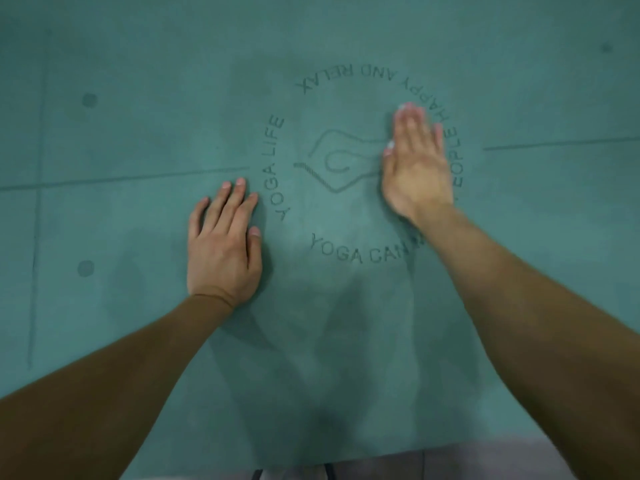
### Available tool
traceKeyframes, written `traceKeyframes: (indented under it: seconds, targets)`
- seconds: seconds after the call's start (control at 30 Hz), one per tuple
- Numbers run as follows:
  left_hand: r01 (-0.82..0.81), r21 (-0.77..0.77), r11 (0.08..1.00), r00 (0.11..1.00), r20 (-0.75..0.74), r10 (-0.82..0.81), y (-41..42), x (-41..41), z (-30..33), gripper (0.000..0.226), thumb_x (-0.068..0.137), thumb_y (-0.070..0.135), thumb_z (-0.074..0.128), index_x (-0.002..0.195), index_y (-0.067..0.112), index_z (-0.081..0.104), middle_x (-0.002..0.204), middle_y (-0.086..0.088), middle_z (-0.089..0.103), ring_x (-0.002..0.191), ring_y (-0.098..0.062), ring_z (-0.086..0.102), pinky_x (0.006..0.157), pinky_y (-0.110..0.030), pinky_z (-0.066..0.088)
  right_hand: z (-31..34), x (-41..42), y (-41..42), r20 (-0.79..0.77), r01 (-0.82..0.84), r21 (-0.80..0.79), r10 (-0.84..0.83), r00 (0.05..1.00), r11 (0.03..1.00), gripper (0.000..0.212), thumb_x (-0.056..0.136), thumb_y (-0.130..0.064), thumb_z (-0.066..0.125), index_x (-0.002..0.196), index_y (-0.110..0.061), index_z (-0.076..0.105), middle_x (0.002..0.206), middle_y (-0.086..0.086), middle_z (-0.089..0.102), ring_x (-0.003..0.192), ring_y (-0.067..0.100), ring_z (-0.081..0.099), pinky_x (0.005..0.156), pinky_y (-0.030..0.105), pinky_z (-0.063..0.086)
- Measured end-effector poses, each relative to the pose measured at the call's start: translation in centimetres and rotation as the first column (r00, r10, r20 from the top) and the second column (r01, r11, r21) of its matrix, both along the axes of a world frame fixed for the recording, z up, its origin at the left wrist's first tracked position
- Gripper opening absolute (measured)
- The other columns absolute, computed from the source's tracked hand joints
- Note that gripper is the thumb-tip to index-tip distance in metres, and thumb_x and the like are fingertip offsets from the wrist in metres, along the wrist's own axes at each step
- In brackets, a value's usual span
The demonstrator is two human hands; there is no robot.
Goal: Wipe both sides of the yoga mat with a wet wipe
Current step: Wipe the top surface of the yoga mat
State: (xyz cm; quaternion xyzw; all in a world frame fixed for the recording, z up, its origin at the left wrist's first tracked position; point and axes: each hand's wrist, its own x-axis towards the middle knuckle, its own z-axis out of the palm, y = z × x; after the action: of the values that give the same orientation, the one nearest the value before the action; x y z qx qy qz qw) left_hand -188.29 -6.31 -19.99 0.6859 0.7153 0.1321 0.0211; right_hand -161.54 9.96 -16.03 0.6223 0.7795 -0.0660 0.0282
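The teal yoga mat (138, 140) lies flat and fills almost the whole view. It carries a printed circle of text with a line drawing at its centre (341, 161). My left hand (225, 247) rests flat on the mat just left of the circle, fingers slightly apart, with nothing in it. My right hand (415, 164) presses palm down on the right side of the circle and is blurred. Small white slivers of the wet wipe (390, 145) peek out from under its fingers; the remainder of the wipe is hidden under the palm.
The mat's near edge runs along the bottom of the view, with pale floor (467, 459) beyond it. Thin printed lines and dark dots (89, 99) mark the mat's left part. Damp-looking darker patches show around the circle.
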Motion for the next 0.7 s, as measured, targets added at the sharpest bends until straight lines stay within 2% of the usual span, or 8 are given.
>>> traceKeyframes:
  seconds: [0.03,0.1,0.2,0.33,0.47,0.53,0.63,0.7]
  targets:
    - [0.002,0.002,1.000,1.000,0.000,-0.002,0.1,0.2,0.1,0.053,0.105,0.025,0.040,0.155,0.011,0.047,0.172,-0.005,0.032,0.161,-0.021,0.024,0.127,-0.054,0.022,0.3,0.3,-0.9,0.007,0.069,-0.016,-0.069,0.998,0.998,0.064,0.110,-0.036,0.006,0.165,-0.005,-0.002,0.175,0.013,-0.004,0.162,0.026,-0.007,0.132,0.047,0.005]
    - [-0.007,-0.005,1.000,1.000,-0.019,0.007,-0.1,0.0,0.0,0.054,0.104,0.026,0.040,0.155,0.011,0.047,0.171,-0.005,0.032,0.160,-0.021,0.025,0.127,-0.054,0.022,-0.4,-2.4,-6.5,0.016,-0.228,-0.006,0.228,0.974,0.974,0.064,0.112,-0.031,0.017,0.164,0.000,-0.001,0.174,0.019,-0.003,0.162,0.032,-0.003,0.132,0.048,0.005]
    - [-0.009,-0.008,1.000,1.000,-0.021,0.009,0.1,0.0,0.1,0.054,0.102,0.026,0.040,0.154,0.011,0.048,0.171,-0.005,0.033,0.160,-0.021,0.025,0.127,-0.053,0.022,0.4,-2.5,-13.6,-0.124,-0.732,-0.117,0.721,0.681,0.671,0.061,0.112,-0.032,0.029,0.168,-0.013,0.012,0.176,0.005,0.005,0.163,0.021,-0.001,0.132,0.042,0.003]
    - [-0.022,-0.005,1.000,0.999,-0.031,0.022,0.1,0.1,0.0,0.054,0.103,0.027,0.040,0.155,0.012,0.047,0.172,-0.003,0.032,0.161,-0.020,0.024,0.128,-0.052,0.021,0.4,3.8,-5.8,-0.067,-0.387,-0.030,0.384,0.921,0.922,0.062,0.107,-0.033,0.039,0.167,-0.027,0.022,0.176,0.006,0.011,0.163,0.020,0.002,0.132,0.044,0.003]
    - [-0.021,-0.011,1.000,0.999,-0.047,0.020,0.2,0.1,0.1,0.055,0.103,0.028,0.040,0.155,0.012,0.047,0.172,-0.003,0.031,0.161,-0.020,0.024,0.127,-0.053,0.022,-0.2,2.8,-4.6,-0.151,-0.126,0.001,0.125,0.981,0.992,0.065,0.109,-0.034,0.029,0.168,-0.014,0.010,0.176,0.006,0.005,0.162,0.018,0.000,0.132,0.043,0.005]
    - [-0.021,-0.010,1.000,0.999,-0.046,0.021,0.2,0.1,0.1,0.055,0.103,0.027,0.040,0.155,0.012,0.047,0.172,-0.003,0.032,0.161,-0.021,0.024,0.127,-0.053,0.022,-0.7,-1.0,-9.0,-0.149,-0.241,0.002,0.238,0.960,0.971,0.065,0.110,-0.034,0.026,0.168,-0.010,0.008,0.176,0.007,0.005,0.163,0.020,-0.001,0.131,0.044,0.008]
    - [-0.019,-0.005,1.000,0.999,-0.049,0.019,0.1,0.1,-0.1,0.054,0.102,0.027,0.042,0.153,0.012,0.048,0.171,-0.004,0.033,0.160,-0.021,0.026,0.127,-0.053,0.022,-0.8,-3.6,-15.0,-0.124,-0.641,-0.056,0.631,0.765,0.766,0.064,0.109,-0.029,0.032,0.168,-0.014,0.013,0.176,0.003,0.009,0.163,0.018,0.001,0.132,0.044,0.007]
    - [-0.022,-0.010,1.000,0.999,-0.047,0.022,0.2,0.1,0.0,0.054,0.102,0.027,0.042,0.153,0.012,0.048,0.172,-0.004,0.032,0.160,-0.021,0.025,0.127,-0.053,0.022,-0.4,-1.0,-11.5,-0.117,-0.592,-0.021,0.586,0.802,0.806,0.060,0.110,-0.026,0.031,0.168,-0.019,0.017,0.175,0.000,0.017,0.162,0.017,0.007,0.132,0.045,0.007]
